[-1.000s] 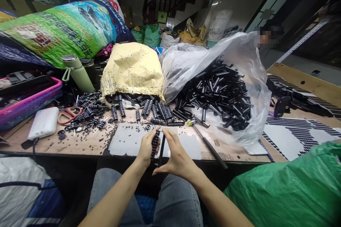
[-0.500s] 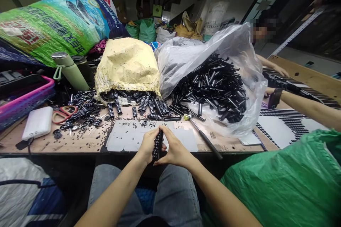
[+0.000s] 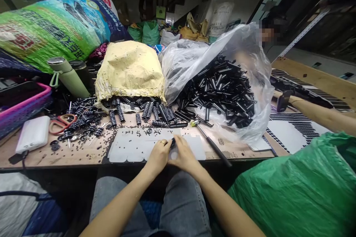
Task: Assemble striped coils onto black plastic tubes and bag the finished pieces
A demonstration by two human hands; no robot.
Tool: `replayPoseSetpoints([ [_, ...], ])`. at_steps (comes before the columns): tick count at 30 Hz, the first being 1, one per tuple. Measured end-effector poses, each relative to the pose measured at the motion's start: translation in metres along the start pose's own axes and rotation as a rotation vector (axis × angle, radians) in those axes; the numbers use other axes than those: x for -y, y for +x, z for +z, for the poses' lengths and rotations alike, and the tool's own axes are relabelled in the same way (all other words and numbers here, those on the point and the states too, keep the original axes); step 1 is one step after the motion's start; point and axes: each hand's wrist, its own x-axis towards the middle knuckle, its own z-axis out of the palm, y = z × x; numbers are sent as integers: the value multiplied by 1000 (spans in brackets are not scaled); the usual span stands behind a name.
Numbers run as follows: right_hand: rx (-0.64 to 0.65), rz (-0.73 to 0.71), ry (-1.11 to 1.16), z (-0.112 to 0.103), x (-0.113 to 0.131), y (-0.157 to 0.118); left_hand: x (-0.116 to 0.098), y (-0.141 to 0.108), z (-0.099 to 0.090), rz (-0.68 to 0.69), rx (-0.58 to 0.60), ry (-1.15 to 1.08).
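Both hands meet over the front edge of a pale flat sheet point(image 3: 125, 150) on the bench. My left hand point(image 3: 159, 154) is closed on a black ribbed tube point(image 3: 172, 143), mostly hidden by the fingers. Curled around its other side is my right hand point(image 3: 184, 152), thumb and fingers gripping it. Tiny dark rings lie scattered on the sheet and to its left. Just beyond the sheet lie several black ribbed rollers point(image 3: 159, 123). A hammer point(image 3: 211, 143) with a black handle rests to the right of my hands.
A yellow sack point(image 3: 130, 64) spills rollers at the back. Beside it, a clear plastic bag point(image 3: 182, 57) holds many black tubes point(image 3: 219, 90). At left are scissors point(image 3: 62, 123), a white power bank point(image 3: 32, 134) and a green bottle point(image 3: 68, 77). Another person's arm point(image 3: 311, 109) reaches in from the right.
My hands have moved up and forward over the sheet's edge. The tube, standing visibly between them before, is now mostly covered by my fingers. The view has shifted slightly.
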Motion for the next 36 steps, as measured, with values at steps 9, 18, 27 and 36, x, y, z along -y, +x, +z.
replayPoseSetpoints([
  [9, -147, 472, -391, -67, -66, -20, 15, -2, -14, 285, 20, 432],
  [18, 88, 360, 30, -42, -9, -65, 12, -4, -8, 228, 15, 540],
  [27, 29, 160, 190, -46, 52, -52, -10, -9, 26, 145, -3, 542],
  [36, 77, 239, 84, -45, 28, -42, -8, 22, 0, -36, -210, 417],
])
